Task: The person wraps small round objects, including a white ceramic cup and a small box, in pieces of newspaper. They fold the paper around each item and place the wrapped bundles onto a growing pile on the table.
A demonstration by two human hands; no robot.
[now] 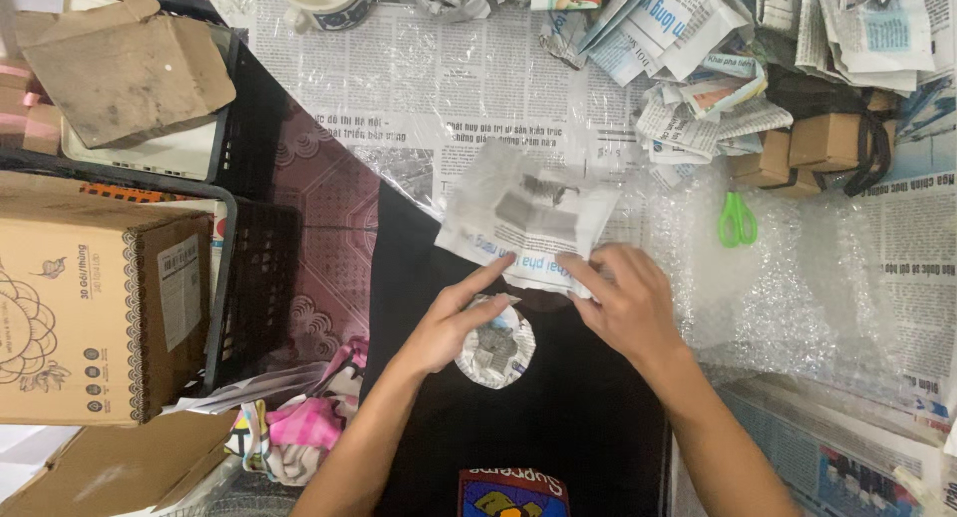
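A sheet of newspaper [523,216] is held at its near edge over the person's lap, where a black garment [558,417] is spread. The left hand [454,323] is laid with its index finger stretched onto the sheet's lower edge, while its palm is rested against a round bundle wrapped in newspaper [495,349], which is seated on the black garment just below the sheet. The right hand [623,298] is closed on the sheet's lower right corner, fingers curled over the paper. The two hands are kept a little apart, with the bundle between the wrists. The far half of the sheet is draped onto the table [419,88], which is covered with newsprint under clear film. To the right, bubble wrap [788,278] is spread along the near edge, and green-handled scissors [737,219] are lain on it, well clear of the right hand. Crumpled newspapers [698,98] and small brown boxes [822,143] are crowded at the far right corner. On the left, a black crate [249,278] and a printed cardboard box [95,308] are stood close, so little open room is left on that side.
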